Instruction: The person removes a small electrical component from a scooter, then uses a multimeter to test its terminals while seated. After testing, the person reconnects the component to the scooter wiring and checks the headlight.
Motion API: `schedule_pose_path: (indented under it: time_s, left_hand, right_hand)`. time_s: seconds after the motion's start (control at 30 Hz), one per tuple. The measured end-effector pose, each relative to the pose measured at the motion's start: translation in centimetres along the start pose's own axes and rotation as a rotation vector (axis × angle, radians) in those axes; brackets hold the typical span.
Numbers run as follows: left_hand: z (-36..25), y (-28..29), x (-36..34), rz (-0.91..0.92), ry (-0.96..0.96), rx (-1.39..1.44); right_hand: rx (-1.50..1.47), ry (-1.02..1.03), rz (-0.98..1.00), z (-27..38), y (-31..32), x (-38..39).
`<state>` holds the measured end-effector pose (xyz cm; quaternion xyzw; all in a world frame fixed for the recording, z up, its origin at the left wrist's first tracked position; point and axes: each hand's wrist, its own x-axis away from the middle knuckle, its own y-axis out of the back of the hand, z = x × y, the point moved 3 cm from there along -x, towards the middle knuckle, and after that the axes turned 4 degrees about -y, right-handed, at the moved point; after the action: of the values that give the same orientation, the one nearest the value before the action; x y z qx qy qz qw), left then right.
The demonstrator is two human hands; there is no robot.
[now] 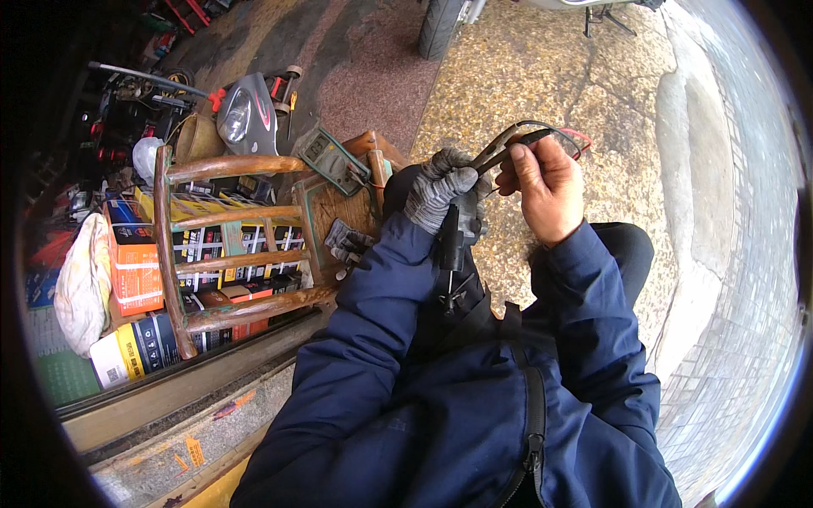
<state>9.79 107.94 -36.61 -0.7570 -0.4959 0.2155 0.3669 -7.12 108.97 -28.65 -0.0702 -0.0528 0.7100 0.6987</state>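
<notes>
In the centre of the frame, a black cable [494, 154] is gripped by the curled fingers of the gloved left hand [440, 188], above a black cylindrical part [452, 247]; whether that part is also held cannot be told. Just to the right, a slim black probe [531, 137] is pinched between thumb and fingers of the bare right hand [549, 188]. Left of centre, a multimeter [330, 161] is supported by a wooden chair [233, 167]. The probe's contact cannot be made out; it is best kept steady, with the cable braced and the multimeter kept readable.
</notes>
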Motion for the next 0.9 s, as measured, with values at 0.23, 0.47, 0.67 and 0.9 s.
schedule_pose_path:
  time_s: [0.23,0.47,0.67,0.9]
  left_hand:
    - [0.1,0.0,-0.3,-0.002,-0.038,-0.019]
    - [0.0,-0.4,-0.2,0.030,0.020,0.011]
    - [-0.5,-0.8,0.1,-0.045,0.048,-0.056]
    - [-0.4,-0.6,-0.2,-0.071,-0.045,-0.094]
  right_hand:
    - [-0.011,-0.019,-0.005,0.0,-0.3,-0.2]
    - [0.000,-0.049,0.021,-0.2,0.0,-0.4]
    - [0.050,-0.059,-0.006,-0.5,-0.3,-0.3]
    - [0.074,-0.063,-0.068,-1.9,0.3,2.3]
